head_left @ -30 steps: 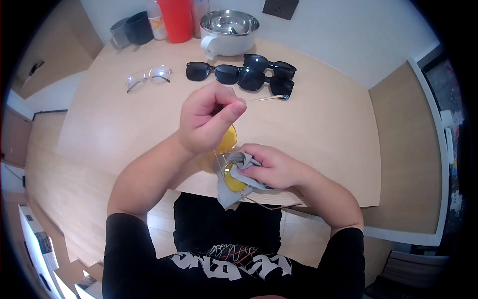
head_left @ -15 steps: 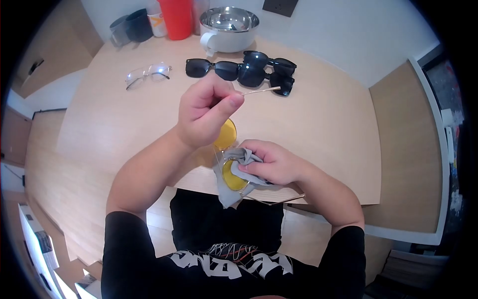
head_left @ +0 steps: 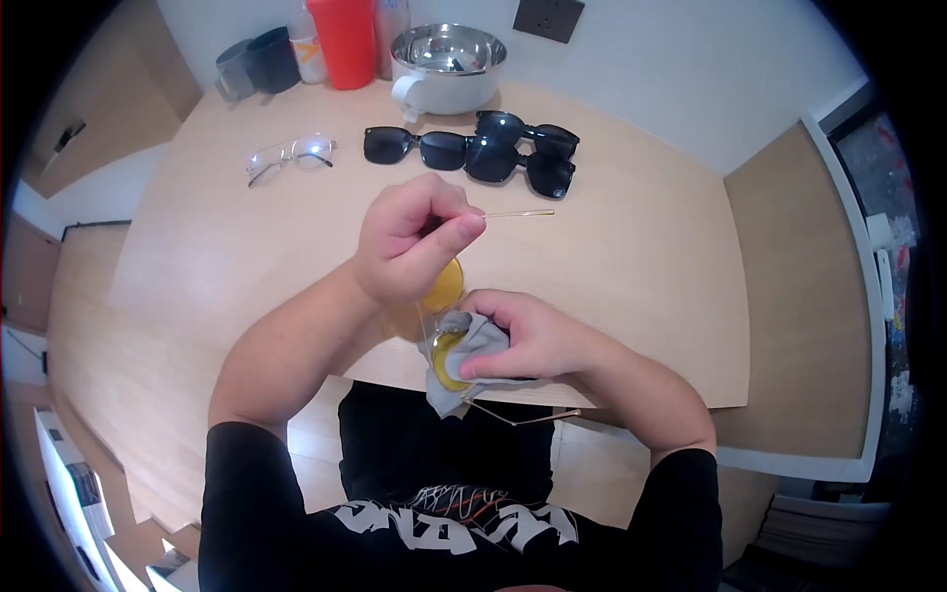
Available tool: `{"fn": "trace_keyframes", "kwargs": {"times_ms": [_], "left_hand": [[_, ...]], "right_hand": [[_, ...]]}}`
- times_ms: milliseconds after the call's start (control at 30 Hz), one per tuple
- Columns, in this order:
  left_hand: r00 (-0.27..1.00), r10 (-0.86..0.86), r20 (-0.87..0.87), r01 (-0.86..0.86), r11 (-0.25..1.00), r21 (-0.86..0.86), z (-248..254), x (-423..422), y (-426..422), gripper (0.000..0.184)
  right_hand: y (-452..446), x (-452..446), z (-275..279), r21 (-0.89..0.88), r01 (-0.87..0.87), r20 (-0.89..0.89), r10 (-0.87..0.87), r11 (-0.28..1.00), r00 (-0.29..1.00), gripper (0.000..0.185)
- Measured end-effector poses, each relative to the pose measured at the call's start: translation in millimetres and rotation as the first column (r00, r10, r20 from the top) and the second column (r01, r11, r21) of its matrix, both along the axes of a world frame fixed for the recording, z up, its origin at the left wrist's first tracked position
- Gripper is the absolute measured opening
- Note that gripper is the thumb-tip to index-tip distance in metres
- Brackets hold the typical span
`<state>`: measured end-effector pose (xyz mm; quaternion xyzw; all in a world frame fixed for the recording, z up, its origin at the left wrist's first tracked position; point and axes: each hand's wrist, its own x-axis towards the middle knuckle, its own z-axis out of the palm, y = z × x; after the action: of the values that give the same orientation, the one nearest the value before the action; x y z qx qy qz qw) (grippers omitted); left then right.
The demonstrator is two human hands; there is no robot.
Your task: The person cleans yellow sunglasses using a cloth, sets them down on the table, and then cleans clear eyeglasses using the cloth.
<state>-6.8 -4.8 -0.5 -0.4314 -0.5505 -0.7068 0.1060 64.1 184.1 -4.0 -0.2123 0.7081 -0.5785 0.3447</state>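
My left hand (head_left: 414,237) pinches one thin gold temple arm of a pair of yellow-lensed glasses (head_left: 446,284), and the arm's tip sticks out to the right. The glasses hang below this hand, over the front edge of the table. My right hand (head_left: 528,335) is closed around a grey cloth (head_left: 483,340), pressing it on the nearer yellow lens with the thumb in front. Cloth covers part of that lens. The other temple arm extends to the right below my right hand.
On the wooden table (head_left: 631,266), clear-lensed glasses (head_left: 292,158) lie at the left and several black sunglasses (head_left: 493,158) lie ahead. Behind them stand a white-handled metal bowl (head_left: 449,79), a red container (head_left: 342,44) and dark cups (head_left: 271,61). A wooden panel (head_left: 799,306) borders the right side.
My right thumb and the cloth have moved down and left across the nearer lens, covering more of it. Both hands and the glasses sit slightly lower in view.
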Motion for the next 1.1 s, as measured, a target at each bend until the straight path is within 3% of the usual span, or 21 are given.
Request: {"fn": "trace_keyframes", "kwargs": {"times_ms": [167,267,367,467,567,667,767,867,967,1100], "left_hand": [[1.000,0.006,-0.006,-0.006,1.000,-0.004,-0.2,0.7,0.1,0.012],[1.000,0.000,-0.008,0.000,1.000,0.000,-1.2,-2.9,-2.1,0.012],[0.999,0.000,0.038,0.000,1.000,0.013,-0.9,-1.3,-1.4,0.011],[1.000,0.015,-0.023,-0.015,1.000,-0.007,-0.7,-0.4,-1.6,0.010],[0.998,-0.048,0.033,0.046,0.998,0.048,-1.6,0.7,-0.9,0.010],[0.999,-0.037,0.024,0.036,0.999,0.038,-0.8,1.2,-1.2,0.010],[0.996,-0.045,0.079,0.041,0.997,0.058,-1.6,-0.1,-3.2,0.009],[0.993,-0.055,0.100,0.049,0.997,0.067,-1.6,-0.2,-3.9,0.009],[0.993,-0.058,0.104,0.051,0.997,0.065,1.8,3.6,-4.2,0.009],[0.995,-0.031,0.090,0.024,0.996,0.083,-1.0,-0.1,-4.0,0.010]], "right_hand": [[2.9,0.7,-2.4,-0.016,-0.049,-0.069,0.048,0.999,0.996,0.051],[4.6,0.4,-2.5,-0.059,-0.089,-0.051,0.086,0.994,0.995,0.045],[4.3,-2.4,-4.3,0.003,-0.027,-0.003,0.027,1.000,1.000,0.040],[2.6,-2.3,4.2,0.039,-0.004,0.103,0.000,0.999,0.995,0.036],[0.0,-0.7,7.0,0.021,-0.001,0.095,-0.001,1.000,0.995,0.040],[6.4,-0.7,-3.9,-0.050,-0.116,-0.076,0.112,0.992,0.991,0.046],[9.4,-1.3,-6.6,-0.083,-0.160,-0.110,0.150,0.984,0.983,0.051],[7.5,-1.1,-0.8,-0.051,-0.143,-0.019,0.142,0.988,0.990,0.049],[6.7,-4.9,4.5,-0.023,-0.081,0.181,0.084,0.996,0.980,0.048],[6.0,-2.5,5.1,-0.136,-0.056,0.232,0.087,0.989,0.969,0.050]]}}
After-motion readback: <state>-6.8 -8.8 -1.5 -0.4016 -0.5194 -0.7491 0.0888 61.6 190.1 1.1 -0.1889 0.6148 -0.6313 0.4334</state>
